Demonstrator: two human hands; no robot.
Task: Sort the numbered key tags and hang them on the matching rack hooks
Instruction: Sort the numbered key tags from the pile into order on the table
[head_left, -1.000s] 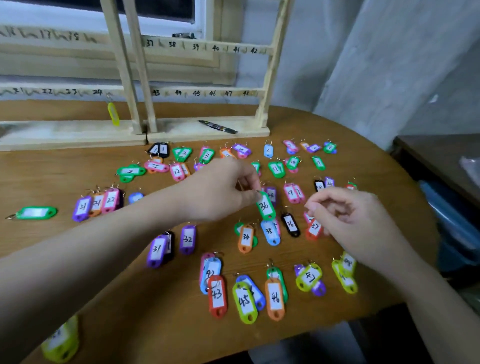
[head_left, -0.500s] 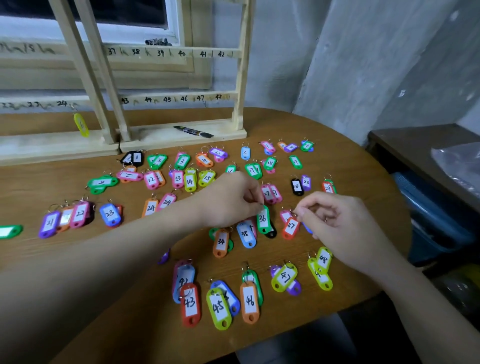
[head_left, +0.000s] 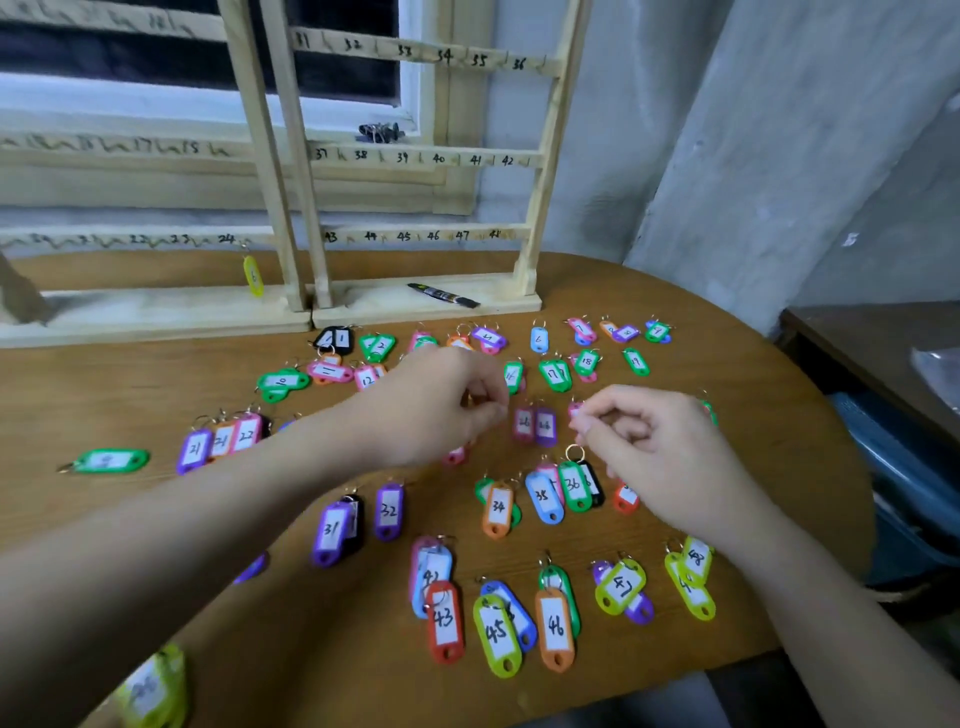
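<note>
Two hands above tags | left hand (head_left: 441, 405) fingers curled, hold unclear | right hand (head_left: 654, 447) likewise

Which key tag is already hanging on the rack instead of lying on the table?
The yellow tag, alone, hangs from the hook marked 24 on the wooden rack. Every other tag lies on the table.

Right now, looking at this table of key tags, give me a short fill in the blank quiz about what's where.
1. The only tag hanging on the wooden rack, under hook 24, is coloured ____.
2. The orange tag beside the yellow-green tag 45 bears the number ____.
3. The black marker pen lies on the rack's ____.
4. The tag numbered 36 near the right hand is coloured ____.

Missing words: yellow; 46; base; green
</note>
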